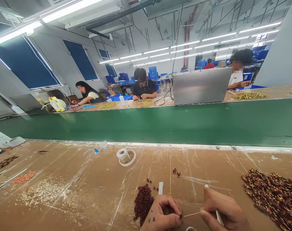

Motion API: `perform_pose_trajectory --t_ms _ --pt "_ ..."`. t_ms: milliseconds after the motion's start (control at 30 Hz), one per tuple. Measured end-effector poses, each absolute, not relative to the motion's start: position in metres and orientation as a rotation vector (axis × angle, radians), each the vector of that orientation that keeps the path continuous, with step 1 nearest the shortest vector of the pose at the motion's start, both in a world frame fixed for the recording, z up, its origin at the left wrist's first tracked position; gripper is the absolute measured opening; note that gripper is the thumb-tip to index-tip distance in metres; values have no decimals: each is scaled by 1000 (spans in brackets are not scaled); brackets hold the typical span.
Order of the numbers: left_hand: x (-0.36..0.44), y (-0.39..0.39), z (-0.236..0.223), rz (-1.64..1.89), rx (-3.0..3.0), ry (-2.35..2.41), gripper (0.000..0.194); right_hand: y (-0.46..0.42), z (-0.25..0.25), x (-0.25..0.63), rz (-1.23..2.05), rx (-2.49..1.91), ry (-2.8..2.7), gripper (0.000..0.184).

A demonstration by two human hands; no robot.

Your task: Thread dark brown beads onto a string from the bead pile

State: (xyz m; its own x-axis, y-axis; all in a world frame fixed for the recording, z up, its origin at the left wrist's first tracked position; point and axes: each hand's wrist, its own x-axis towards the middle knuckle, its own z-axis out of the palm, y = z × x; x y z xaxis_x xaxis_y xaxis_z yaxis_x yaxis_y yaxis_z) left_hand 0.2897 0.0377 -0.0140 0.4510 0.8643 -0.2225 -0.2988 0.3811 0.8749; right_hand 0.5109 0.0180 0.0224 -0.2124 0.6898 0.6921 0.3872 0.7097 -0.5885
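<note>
My left hand point(161, 213) is at the bottom of the view, its fingertips pinching a small dark bead point(181, 217). My right hand point(223, 208) grips a thin wooden stick point(191, 214) whose tip reaches toward that bead. A white strip point(217, 216) runs past my right fingers. To the left of my left hand lies a heap of dark brown beads point(143, 202). A few loose beads point(176, 172) sit above my hands, beside a white paper strip point(160, 187). Long strands of brown beads point(271, 195) spread across the bench at right.
The brown paper-covered bench point(88, 170) holds a tape roll point(124, 156) and piles of pale, orange and dark beads at left. A green conveyor belt point(160, 125) runs along its far edge. Several co-workers point(144, 84) sit at the opposite bench beyond a metal panel point(201, 86).
</note>
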Motion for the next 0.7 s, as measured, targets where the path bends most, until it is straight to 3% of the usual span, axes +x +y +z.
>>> perform_pose_trajectory --t_ms 233,333,567,700 --pt "286 41 -16 883 816 640 39 32 -12 510 601 -796 -2233 57" --pt "285 44 -25 911 813 629 41 35 -19 509 618 -979 -2219 60" --pt "283 50 -30 984 785 601 42 73 6 506 603 -1451 -2061 13" --pt "282 53 -26 996 810 610 42 104 14 485 530 -1472 -2200 14"
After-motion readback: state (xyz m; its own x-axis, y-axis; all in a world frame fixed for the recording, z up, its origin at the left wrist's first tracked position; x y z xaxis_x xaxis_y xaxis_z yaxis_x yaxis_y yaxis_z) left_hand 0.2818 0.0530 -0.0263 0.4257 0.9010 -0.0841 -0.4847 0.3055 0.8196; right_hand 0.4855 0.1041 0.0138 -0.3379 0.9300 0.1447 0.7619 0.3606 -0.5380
